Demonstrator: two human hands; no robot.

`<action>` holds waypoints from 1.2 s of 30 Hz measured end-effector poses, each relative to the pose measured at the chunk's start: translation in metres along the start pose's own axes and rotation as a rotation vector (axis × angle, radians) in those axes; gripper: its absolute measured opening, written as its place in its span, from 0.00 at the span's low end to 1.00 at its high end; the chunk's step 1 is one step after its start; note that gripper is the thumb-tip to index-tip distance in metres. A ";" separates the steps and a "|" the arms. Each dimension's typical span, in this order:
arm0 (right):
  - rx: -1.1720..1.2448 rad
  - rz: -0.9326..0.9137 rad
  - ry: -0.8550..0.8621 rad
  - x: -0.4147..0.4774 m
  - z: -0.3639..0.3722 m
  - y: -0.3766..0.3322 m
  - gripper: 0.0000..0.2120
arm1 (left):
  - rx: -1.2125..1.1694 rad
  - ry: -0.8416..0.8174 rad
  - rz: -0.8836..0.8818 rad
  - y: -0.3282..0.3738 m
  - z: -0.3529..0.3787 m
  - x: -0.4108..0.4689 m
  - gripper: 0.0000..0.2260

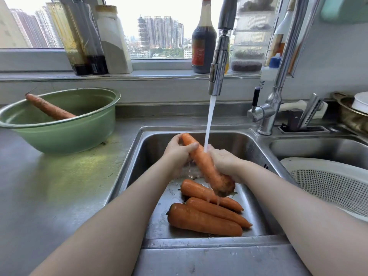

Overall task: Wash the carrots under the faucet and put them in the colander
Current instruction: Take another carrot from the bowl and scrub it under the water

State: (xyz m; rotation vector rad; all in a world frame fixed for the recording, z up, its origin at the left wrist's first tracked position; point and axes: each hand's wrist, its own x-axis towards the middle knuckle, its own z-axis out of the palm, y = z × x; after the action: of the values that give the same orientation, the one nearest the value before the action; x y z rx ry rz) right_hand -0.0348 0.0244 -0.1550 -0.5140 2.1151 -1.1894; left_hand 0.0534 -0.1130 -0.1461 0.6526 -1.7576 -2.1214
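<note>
Orange carrot point(203, 164) under the faucet point(218, 62) — we grip it. Left hand point(177, 151) curls round its tip; right hand point(224, 162) wraps its middle.

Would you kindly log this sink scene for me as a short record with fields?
faucet: running onto the held carrot
held carrot: tip up, over the sink
left hand: grips its upper part
right hand: grips its thick lower part
three carrots: lying wet on the sink floor
green bowl: on the left counter, holds another carrot
colander: right basin, no carrot visible
</note>
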 end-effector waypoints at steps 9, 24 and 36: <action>-0.121 0.015 -0.344 -0.002 -0.014 0.009 0.43 | 0.003 0.284 -0.015 0.008 -0.010 0.005 0.14; 0.287 0.006 0.218 -0.002 -0.044 0.017 0.17 | 0.622 -0.323 -0.047 0.017 -0.047 -0.003 0.13; 0.243 -0.040 0.132 -0.004 -0.017 0.004 0.20 | 0.949 -0.362 -0.175 0.014 -0.045 -0.007 0.27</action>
State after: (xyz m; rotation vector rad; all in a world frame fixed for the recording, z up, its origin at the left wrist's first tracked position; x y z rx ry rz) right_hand -0.0437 0.0391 -0.1505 -0.3772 2.0372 -1.5157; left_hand 0.0820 -0.1500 -0.1381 0.6609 -3.0251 -1.4428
